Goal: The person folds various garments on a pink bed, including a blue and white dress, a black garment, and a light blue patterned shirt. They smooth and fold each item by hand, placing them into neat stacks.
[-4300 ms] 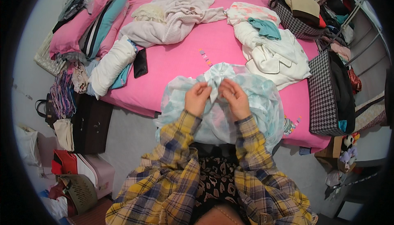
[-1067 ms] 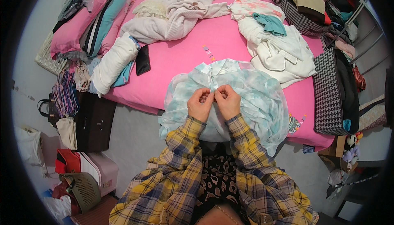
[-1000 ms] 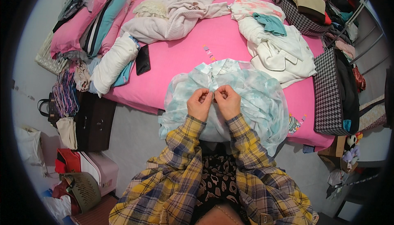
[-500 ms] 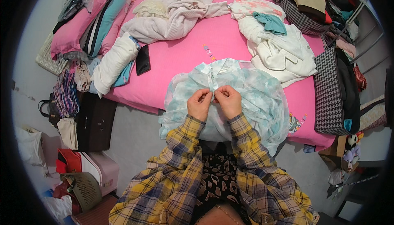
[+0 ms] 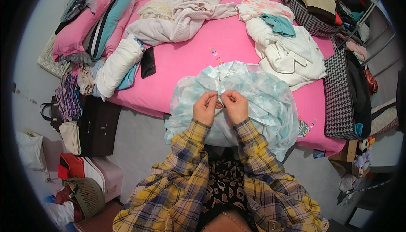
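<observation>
Pink bedding holds a pale knit at the back, a dark phone to the left, and white clothes crowding the far right side of a sheer blue-white garment. At the near edge, the left hand and right hand, fingertips almost together, pinch its front.

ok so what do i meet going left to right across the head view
Handbag, white bundle, phone, left hand, right hand, white garment, checked box. The sheer top overlaps both hands, so I left it out.
</observation>
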